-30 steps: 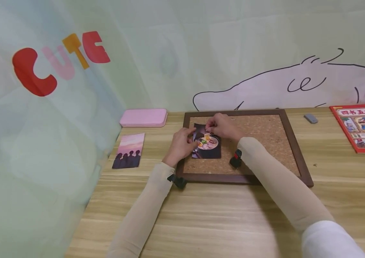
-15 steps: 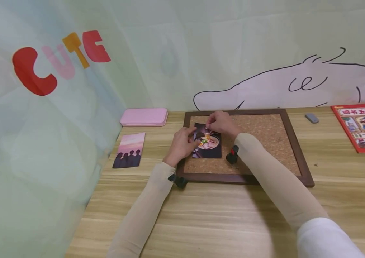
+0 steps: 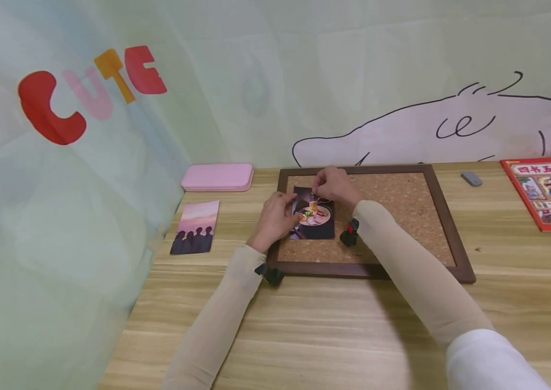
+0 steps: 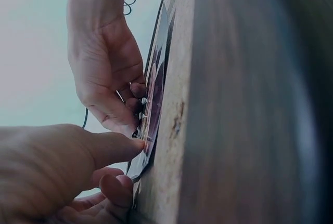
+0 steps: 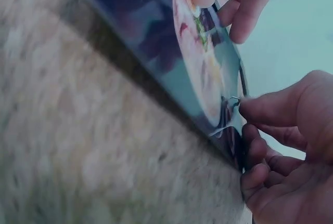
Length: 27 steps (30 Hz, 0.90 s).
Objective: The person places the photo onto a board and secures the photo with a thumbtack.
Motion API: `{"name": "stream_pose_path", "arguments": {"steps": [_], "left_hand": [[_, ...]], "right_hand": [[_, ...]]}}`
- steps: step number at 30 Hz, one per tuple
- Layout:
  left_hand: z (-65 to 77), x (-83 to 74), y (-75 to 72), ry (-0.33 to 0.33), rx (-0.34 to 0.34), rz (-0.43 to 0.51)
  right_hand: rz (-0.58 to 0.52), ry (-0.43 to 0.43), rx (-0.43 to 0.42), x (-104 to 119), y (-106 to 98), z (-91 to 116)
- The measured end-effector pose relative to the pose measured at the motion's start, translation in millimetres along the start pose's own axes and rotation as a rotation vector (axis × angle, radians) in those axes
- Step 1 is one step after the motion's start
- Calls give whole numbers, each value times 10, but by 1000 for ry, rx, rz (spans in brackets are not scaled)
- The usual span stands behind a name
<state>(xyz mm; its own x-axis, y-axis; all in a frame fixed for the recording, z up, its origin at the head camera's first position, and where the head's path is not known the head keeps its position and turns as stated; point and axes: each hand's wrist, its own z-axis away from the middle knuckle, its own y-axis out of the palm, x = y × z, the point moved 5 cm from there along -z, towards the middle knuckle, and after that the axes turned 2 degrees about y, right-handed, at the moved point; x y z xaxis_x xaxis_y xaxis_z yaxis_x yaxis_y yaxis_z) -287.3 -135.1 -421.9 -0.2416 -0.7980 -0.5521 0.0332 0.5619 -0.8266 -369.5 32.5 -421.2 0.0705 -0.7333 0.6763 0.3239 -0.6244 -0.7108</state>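
Note:
A photo (image 3: 323,230) of a noodle bowl lies on the left part of a cork board (image 3: 392,211) with a dark wooden frame. My left hand (image 3: 274,221) holds it at its left edge, thumb on the printed face in the left wrist view. At the photo's top, my right hand (image 3: 336,185) pinches a small shiny push pin (image 5: 234,101) between thumb and fingers. Its point is hidden, so I cannot tell whether it has pierced the photo. In the right wrist view, the photo's near edge stands slightly off the cork.
Left of the board lies another photo (image 3: 195,227), with silhouettes against a pink sky. A pink case (image 3: 217,177) is behind it. To the right are a grey eraser-like block (image 3: 471,179) and a red book (image 3: 548,192). A fabric backdrop (image 3: 236,97) borders the table.
My right wrist has tilted slightly, its forearm shifting a little left, while the fingers stay at the photo's top. My left hand and the photo keep their place.

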Motion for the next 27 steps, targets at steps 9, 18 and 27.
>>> {"name": "stream_pose_path", "arguments": {"steps": [9, 18, 27], "left_hand": [[-4, 12, 8, 12, -9, 9], [-4, 13, 2, -2, -2, 13], [0, 13, 9, -2, 1, 6]], "right_hand": [[-31, -9, 12, -35, -6, -4], [-56, 2, 30, -32, 7, 4], [-50, 1, 10, -23, 29, 3]]}}
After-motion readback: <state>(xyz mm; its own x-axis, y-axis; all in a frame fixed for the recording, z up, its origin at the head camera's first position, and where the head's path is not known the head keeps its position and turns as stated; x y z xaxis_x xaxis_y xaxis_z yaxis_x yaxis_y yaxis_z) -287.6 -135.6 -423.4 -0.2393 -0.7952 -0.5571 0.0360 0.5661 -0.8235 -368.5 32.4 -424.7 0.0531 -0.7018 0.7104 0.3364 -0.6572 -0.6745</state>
